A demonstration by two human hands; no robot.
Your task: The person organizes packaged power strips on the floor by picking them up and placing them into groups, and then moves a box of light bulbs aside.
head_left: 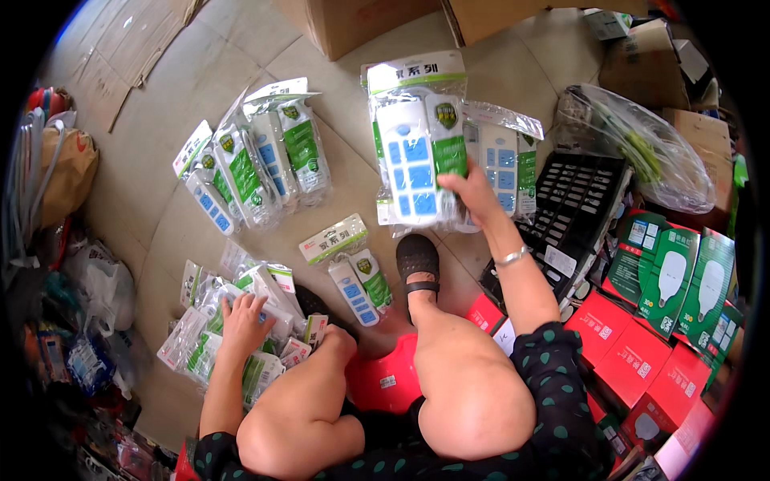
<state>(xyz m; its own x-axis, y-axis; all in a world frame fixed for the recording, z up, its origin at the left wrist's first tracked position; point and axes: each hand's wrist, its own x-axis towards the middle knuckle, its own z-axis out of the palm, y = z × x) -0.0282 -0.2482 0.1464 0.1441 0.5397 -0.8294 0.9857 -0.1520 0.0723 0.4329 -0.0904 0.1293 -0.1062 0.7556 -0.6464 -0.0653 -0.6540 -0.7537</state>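
Power-strip pack is in the right hand, gripped at its right edge, straight ahead, long axis pointing away; right hand nearer. Left hand lies on pack pile, grip can't tell. Count: 1 held, 1 lone pack between 2 shoes, 1+ behind held, 2+ in far-left cluster, pile uncountable.

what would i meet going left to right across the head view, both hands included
Brown bag → left hand → single strip pack → right shoe → right hand → green bulb boxes
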